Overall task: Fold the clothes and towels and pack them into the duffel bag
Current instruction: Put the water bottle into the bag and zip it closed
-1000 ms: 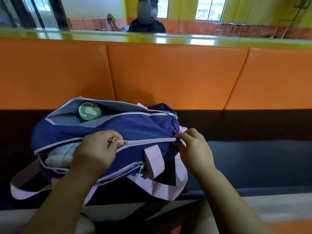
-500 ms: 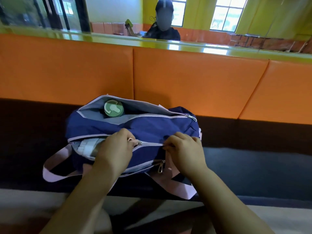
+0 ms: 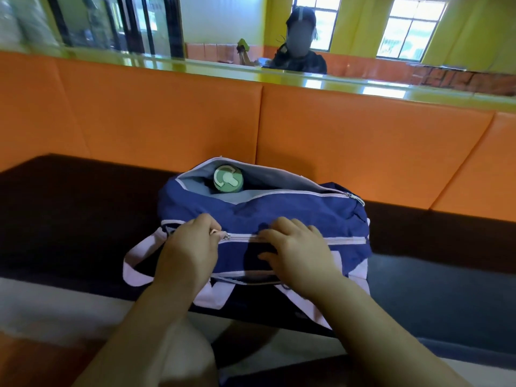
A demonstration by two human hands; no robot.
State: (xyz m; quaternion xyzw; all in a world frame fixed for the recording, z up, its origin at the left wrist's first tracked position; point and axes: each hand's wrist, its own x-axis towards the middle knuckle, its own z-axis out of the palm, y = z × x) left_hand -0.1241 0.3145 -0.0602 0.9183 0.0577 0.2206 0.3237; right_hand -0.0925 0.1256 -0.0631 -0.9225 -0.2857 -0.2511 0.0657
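Note:
A navy duffel bag [image 3: 293, 216] with pale pink straps and zips lies on the dark bench seat. My left hand [image 3: 192, 247] pinches the zip pull [image 3: 223, 236] of the main zipper at the bag's left end. My right hand [image 3: 296, 247] lies flat on the bag's side, fingers spread over the shut zipper line. The back pocket stands unzipped, and a green bottle lid [image 3: 228, 180] shows inside it. No clothes or towels show.
The orange padded backrest [image 3: 363, 141] rises right behind the bag. A glossy yellow-green ledge [image 3: 307, 79] tops it, and a person [image 3: 300, 51] sits beyond. The dark seat [image 3: 69, 208] extends to both sides of the bag. My knee [image 3: 156, 356] is below.
My left hand has drawn the zip pull leftward, shutting the main compartment over the white cloth seen earlier. My right hand moved left along the bag and flattened on it.

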